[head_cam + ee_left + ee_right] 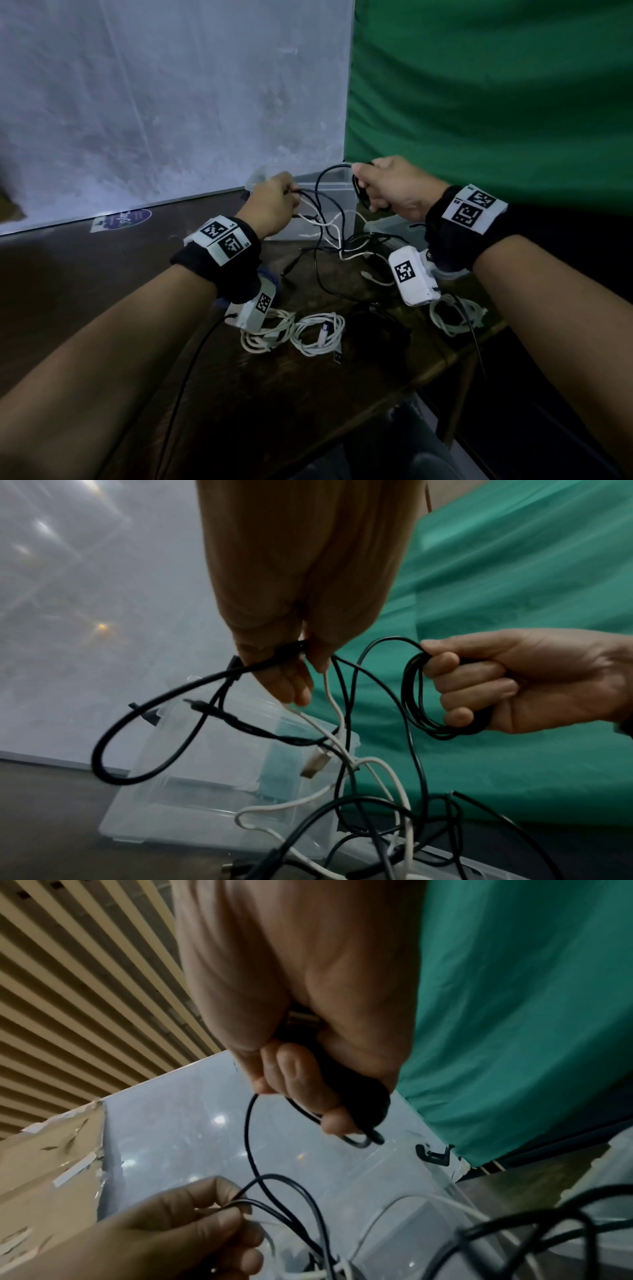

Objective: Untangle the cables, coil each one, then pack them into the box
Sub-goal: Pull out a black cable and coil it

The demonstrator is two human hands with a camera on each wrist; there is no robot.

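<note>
Head view: the right hand (390, 186), centre right, is closed round a partly wound black coil (361, 195); the left hand (270, 202), just left of it, pinches several strands rising from the tangle (342, 246) at mid-frame; three finished white coils (318, 334) lie lower centre and lower right, with what looks like a dark coil between them; the box (329, 195), clear plastic, stands behind the hands, and nothing packed shows in it, though I cannot tell for sure.

Left wrist view: the left hand (291, 653) at upper centre nips black and white leads between thumb and fingers; the right hand (507, 685) at right has its fingers curled through the black coil (416, 696); to do this step well, I judge the left should let slack slide through one strand at a time, so each new loop matches the last and no white lead is dragged in; the box (192, 799) at lower centre looks empty from here.

Right wrist view: the right hand (308, 1056) grips the coil (363, 1096) at centre; the left hand (192, 1229), lower left, pinches thin leads.
</note>
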